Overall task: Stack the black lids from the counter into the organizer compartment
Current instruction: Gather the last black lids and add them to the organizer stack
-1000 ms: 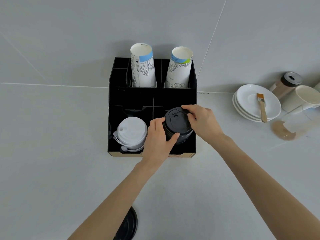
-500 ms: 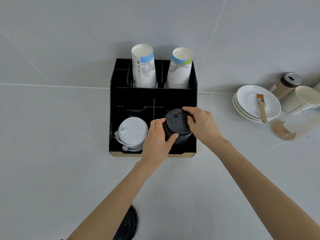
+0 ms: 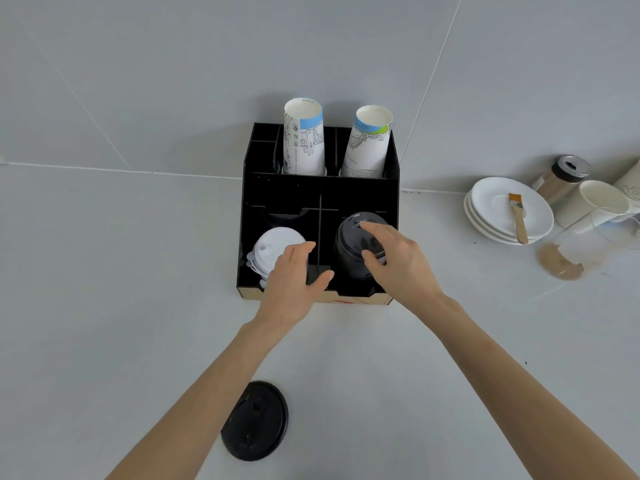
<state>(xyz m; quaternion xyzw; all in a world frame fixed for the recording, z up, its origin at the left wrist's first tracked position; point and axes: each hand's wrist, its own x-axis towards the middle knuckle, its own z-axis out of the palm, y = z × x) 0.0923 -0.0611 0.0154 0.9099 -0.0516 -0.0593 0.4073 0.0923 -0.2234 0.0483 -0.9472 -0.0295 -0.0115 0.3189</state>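
Head view: black organizer (image 3: pixel 320 195) stands on the grey worktop (image 3: pixel 121 271) against the wall. Stack of black lids (image 3: pixel 353 247) sits in its front right compartment; white lids (image 3: pixel 277 247) fill the front left one. Right hand (image 3: pixel 398 261) rests on the black stack, fingers (image 3: pixel 372 230) loosely spread over its top and side, thumb on the near side. Left hand (image 3: pixel 294 282) hovers at the divider between the two front compartments, fingers close together, thumb apart, holding nothing. One loose black lid (image 3: pixel 256 424) lies flat on the worktop near the left forearm. Two paper cups (image 3: pixel 304 140) stand upside down in the rear compartments. Saucers (image 3: pixel 498 209) with a brush (image 3: pixel 517 216) lie well apart to the right.
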